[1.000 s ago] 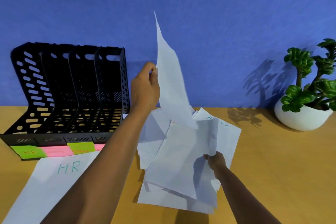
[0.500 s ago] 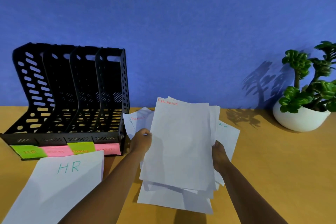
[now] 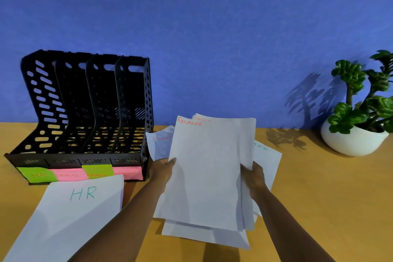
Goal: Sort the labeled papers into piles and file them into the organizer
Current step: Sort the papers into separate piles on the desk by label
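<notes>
1. Both hands hold a stack [image 3: 209, 172] of white papers above the desk [image 3: 319, 208], near the middle of the scene.
2. The left hand [image 3: 162, 169] grips the stack's left edge, its fingers [image 3: 171, 160] closed on the paper with the thumb on top.
3. The right hand [image 3: 254, 176] grips the right edge, fingers closed on the sheets.
4. The top sheet reads "FINANCE" in red at its far left corner.
5. More loose sheets [image 3: 161, 142] lie under and behind the stack: one at the left shows faint red writing, one at the right [image 3: 269, 156] shows green letters ending in "IN".
6. A lower sheet [image 3: 204, 235] sticks out at the near edge of the stack; whether it rests on the desk I cannot tell.
7. A sheet marked "HR" [image 3: 70, 215] in green lies flat on the desk at the near left, apart from the stack.
8. The black organizer [image 3: 89, 112] stands at the far left against the blue wall [image 3: 212, 27], with four upright slots.
9. Coloured labels [image 3: 80, 173] line its near edge: green, pink, green, pink; the first reads "HR", the third "FINANCE", the pink ones are too blurred to read.
10. The "HR" sheet's far edge lies just beside these labels.
11. A plant [image 3: 361, 95] in a white bowl [image 3: 350, 142] sits at the far right.
</notes>
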